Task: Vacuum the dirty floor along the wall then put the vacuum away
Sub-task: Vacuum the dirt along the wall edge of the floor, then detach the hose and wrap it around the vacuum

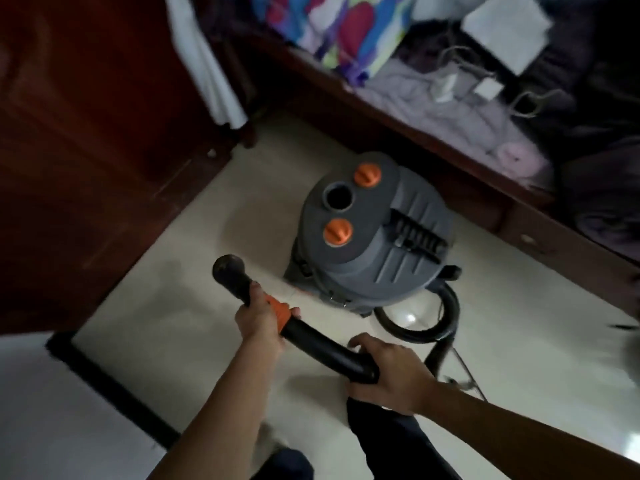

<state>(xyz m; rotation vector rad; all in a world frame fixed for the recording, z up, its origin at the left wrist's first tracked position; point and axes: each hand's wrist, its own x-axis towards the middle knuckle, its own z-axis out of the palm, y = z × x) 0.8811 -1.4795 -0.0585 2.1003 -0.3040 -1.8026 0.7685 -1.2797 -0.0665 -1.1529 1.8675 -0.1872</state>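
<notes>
A grey canister vacuum with two orange knobs and an open round port on top stands on the pale tiled floor beside the bed. I hold its black curved hose handle over the floor in front of it. My left hand grips the handle at its orange collar, near the open nozzle end. My right hand grips the handle's rear end, where the black hose loops back to the canister.
A dark wooden wardrobe fills the left side. A wooden bed frame with rumpled bedding, chargers and cables runs along the right. A white wall with a dark skirting lies at the lower left. My dark trouser legs show below.
</notes>
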